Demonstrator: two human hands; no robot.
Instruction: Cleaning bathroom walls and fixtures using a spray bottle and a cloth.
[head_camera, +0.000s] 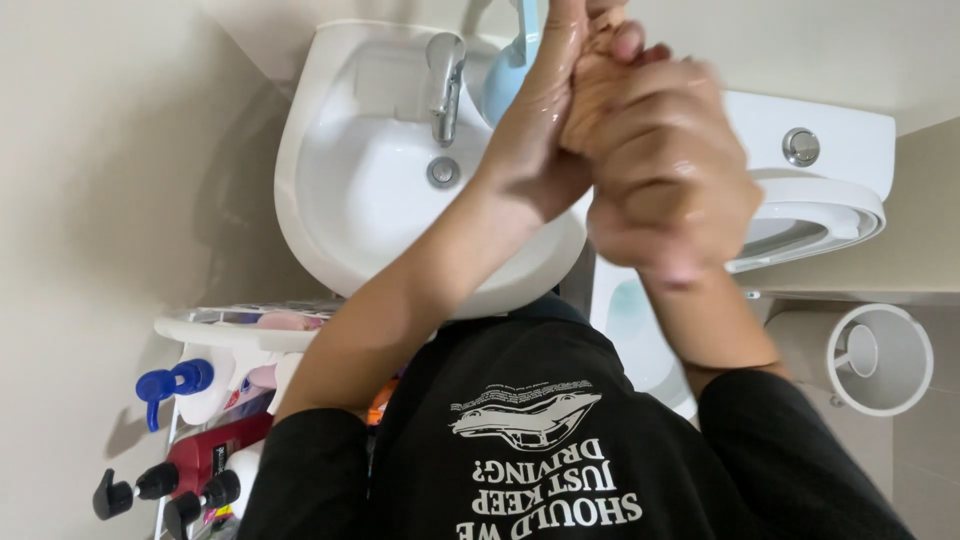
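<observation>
My left hand (535, 125) is raised above the white sink (330, 200), palm flat, fingers stretched upward, skin wet and shiny. My right hand (670, 175) is curled in a fist against it, wrapped around part of the left hand; which fingers it encloses is hidden. Both hands are blurred. They hover to the right of the chrome tap (445, 80) and the drain (443, 172). Black sleeves cover both forearms near the bottom edge.
A white toilet (830, 180) with a round flush button stands right of the sink. A white roll holder (880, 360) is on the right wall. At lower left, a rack (200, 330) holds several pump bottles. A pale blue object (505, 75) sits behind the tap.
</observation>
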